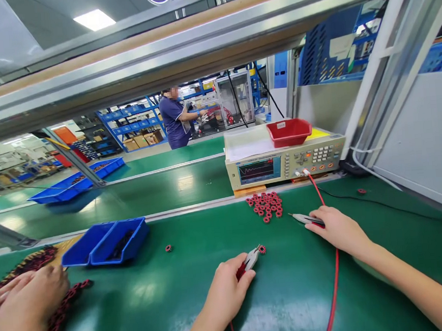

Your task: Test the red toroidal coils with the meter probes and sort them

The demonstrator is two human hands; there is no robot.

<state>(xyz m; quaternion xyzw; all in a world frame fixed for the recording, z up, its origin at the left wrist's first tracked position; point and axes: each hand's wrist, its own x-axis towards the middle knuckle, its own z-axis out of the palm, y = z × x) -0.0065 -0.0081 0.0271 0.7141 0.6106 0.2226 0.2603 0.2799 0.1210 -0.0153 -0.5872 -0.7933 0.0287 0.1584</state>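
My left hand point(228, 287) is closed round the red handles of small pliers point(252, 258). Their tip meets the edge of a small red-and-black toothed ring point(262, 249), likely a wound coil core, lying on the green bench. Whether the jaws grip it is too small to tell. Farther right, my right hand point(339, 230) is wrapped round dark-handled pliers point(300, 219), whose pointed tip faces left, apart from any ring. A pile of similar rings point(265, 205) lies just beyond that tip. One more ring point(168, 248) sits alone to the left.
A bench tester point(255, 170) with a lit waveform screen carries a red tray point(289, 132). From it a red cable point(334, 289) runs past my right hand. Blue bins point(135, 243) stand left. A co-worker's hands point(32, 297) are beside more rings; another person point(175, 118) stands beyond.
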